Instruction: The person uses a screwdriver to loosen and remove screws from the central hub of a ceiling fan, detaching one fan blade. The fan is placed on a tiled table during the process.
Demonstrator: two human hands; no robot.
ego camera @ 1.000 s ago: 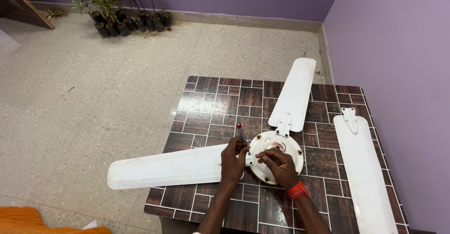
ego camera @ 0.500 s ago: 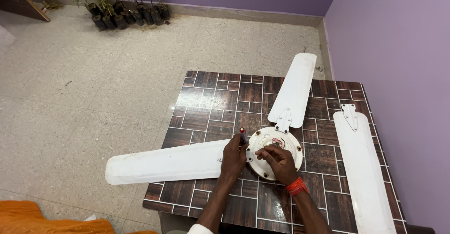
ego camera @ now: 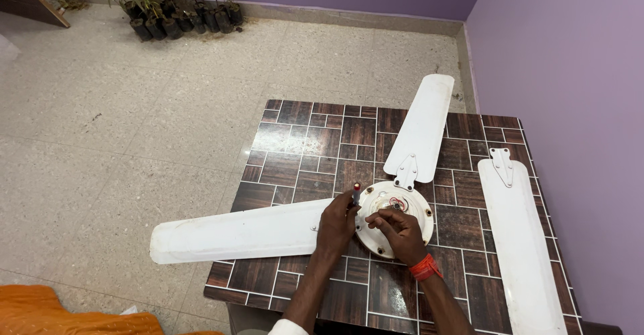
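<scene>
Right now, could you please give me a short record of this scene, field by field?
Surface: brown tiled table
Main item: white ceiling fan hub with two blades attached
Loose part: third blade lying apart at the table's right side
Left hand: grips a screwdriver, red-capped handle up, at the hub's left edge
Right hand: rests on the hub, fingers pinched near its centre
Background: potted plants by the purple wall
</scene>
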